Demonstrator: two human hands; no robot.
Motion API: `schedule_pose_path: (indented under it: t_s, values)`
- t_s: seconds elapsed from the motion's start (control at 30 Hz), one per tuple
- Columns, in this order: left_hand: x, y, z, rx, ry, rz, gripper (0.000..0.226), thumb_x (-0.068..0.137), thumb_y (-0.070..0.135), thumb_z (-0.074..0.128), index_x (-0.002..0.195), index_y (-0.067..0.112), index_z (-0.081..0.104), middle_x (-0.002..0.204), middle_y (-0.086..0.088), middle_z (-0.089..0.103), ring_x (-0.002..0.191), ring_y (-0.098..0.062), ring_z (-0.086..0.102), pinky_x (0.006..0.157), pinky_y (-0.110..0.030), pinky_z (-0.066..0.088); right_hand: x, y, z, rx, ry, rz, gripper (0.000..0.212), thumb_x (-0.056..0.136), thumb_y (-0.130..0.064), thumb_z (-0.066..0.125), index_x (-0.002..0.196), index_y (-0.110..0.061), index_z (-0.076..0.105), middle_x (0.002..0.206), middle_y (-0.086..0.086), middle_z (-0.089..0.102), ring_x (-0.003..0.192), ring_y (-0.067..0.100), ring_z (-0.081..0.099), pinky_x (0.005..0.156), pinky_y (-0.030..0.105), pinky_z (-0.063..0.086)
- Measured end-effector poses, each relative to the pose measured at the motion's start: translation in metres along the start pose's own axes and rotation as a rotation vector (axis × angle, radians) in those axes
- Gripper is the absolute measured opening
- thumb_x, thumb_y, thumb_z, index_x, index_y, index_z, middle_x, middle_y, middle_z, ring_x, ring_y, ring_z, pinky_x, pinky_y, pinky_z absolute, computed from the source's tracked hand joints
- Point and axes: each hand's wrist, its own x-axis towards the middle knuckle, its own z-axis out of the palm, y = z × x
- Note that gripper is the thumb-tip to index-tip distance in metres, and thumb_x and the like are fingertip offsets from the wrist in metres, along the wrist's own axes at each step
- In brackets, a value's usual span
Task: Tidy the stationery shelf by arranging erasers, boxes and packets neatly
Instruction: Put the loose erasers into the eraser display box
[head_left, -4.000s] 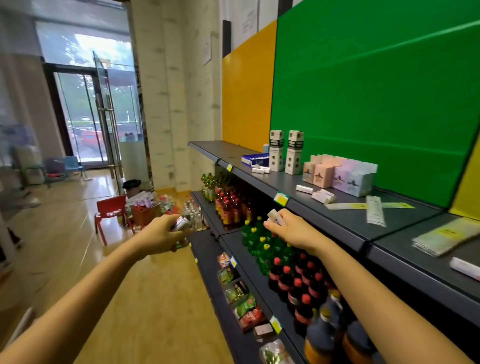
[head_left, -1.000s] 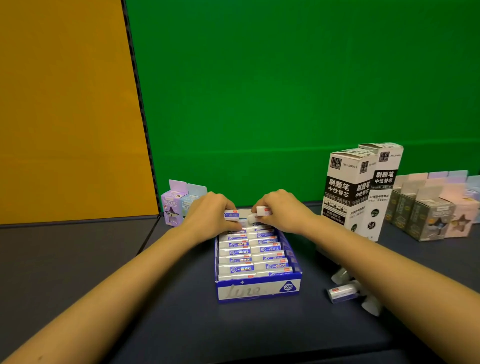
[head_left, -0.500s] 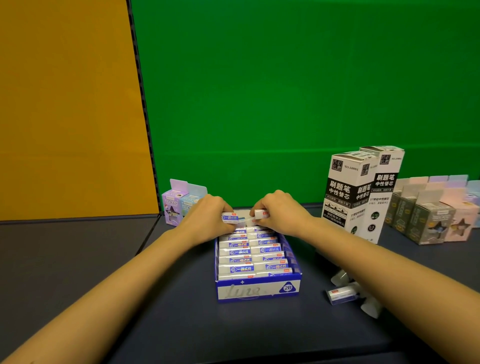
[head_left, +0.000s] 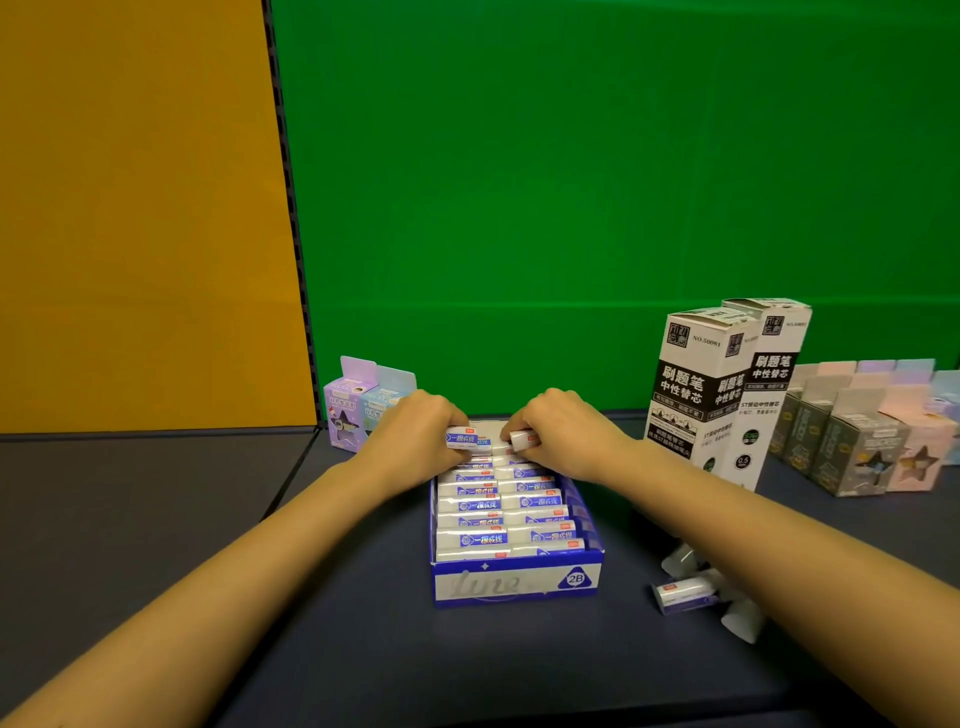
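A blue and white eraser box (head_left: 514, 583) sits on the dark shelf (head_left: 156, 519), filled with two rows of wrapped white erasers. At the box's far end my left hand (head_left: 415, 431) grips a white eraser (head_left: 462, 437) with a blue label. My right hand (head_left: 563, 428) holds another white eraser (head_left: 522, 439) just beside it. Both erasers hover over the back of the box. A loose eraser (head_left: 685, 595) lies on the shelf to the right of the box.
Two tall black and white refill boxes (head_left: 722, 384) stand right of the eraser box. Several small grey and pink boxes (head_left: 857, 441) line the far right. Purple and pale blue small boxes (head_left: 358, 405) stand behind my left hand. Crumpled clear wrappers (head_left: 737, 621) lie by the loose eraser.
Four seconds ago I stood beside the shelf holding small items. Over the last second both hands have stayed at the back of the box, each with an eraser, barely moving.
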Motion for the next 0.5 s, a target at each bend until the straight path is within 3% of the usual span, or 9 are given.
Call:
schedule_pose_path:
  t_s: [0.1, 0.23, 0.43, 0.5]
  values:
    - [0.001, -0.003, 0.001, -0.016, -0.028, 0.003, 0.019, 0.077, 0.03, 0.068, 0.08, 0.011, 0.071, 0.086, -0.011, 0.072, 0.082, -0.029, 0.063, 0.069, -0.038, 0.05, 0.0, 0.001, -0.004, 0.007, -0.039, -0.029, 0.023, 0.08, -0.009, 0.053, 0.072, -0.023, 0.069, 0.091, 0.012, 0.07, 0.078, 0.03, 0.057, 0.068, 0.032, 0.045]
    - [0.002, -0.005, 0.001, -0.04, -0.038, 0.002, 0.019, 0.077, 0.027, 0.066, 0.082, 0.01, 0.072, 0.088, -0.009, 0.073, 0.081, -0.026, 0.064, 0.073, -0.041, 0.052, 0.0, 0.003, -0.009, 0.007, -0.002, -0.016, 0.02, 0.082, -0.013, 0.056, 0.094, -0.014, 0.071, 0.1, 0.01, 0.069, 0.093, 0.028, 0.061, 0.077, 0.035, 0.049]
    - [0.0, -0.004, -0.001, -0.019, -0.022, 0.026, 0.022, 0.077, 0.032, 0.068, 0.088, 0.014, 0.072, 0.098, -0.006, 0.071, 0.09, -0.026, 0.062, 0.076, -0.041, 0.051, -0.002, 0.002, -0.011, -0.033, -0.008, -0.056, 0.021, 0.086, -0.018, 0.055, 0.101, -0.01, 0.068, 0.106, 0.01, 0.064, 0.098, 0.027, 0.059, 0.084, 0.04, 0.048]
    - [-0.003, -0.002, -0.006, -0.008, 0.032, 0.016, 0.024, 0.078, 0.037, 0.067, 0.079, 0.012, 0.07, 0.091, -0.005, 0.069, 0.084, -0.025, 0.06, 0.067, -0.036, 0.046, -0.002, 0.003, -0.013, -0.013, 0.045, -0.069, 0.022, 0.088, -0.022, 0.054, 0.1, -0.009, 0.066, 0.105, 0.01, 0.064, 0.097, 0.028, 0.058, 0.084, 0.039, 0.046]
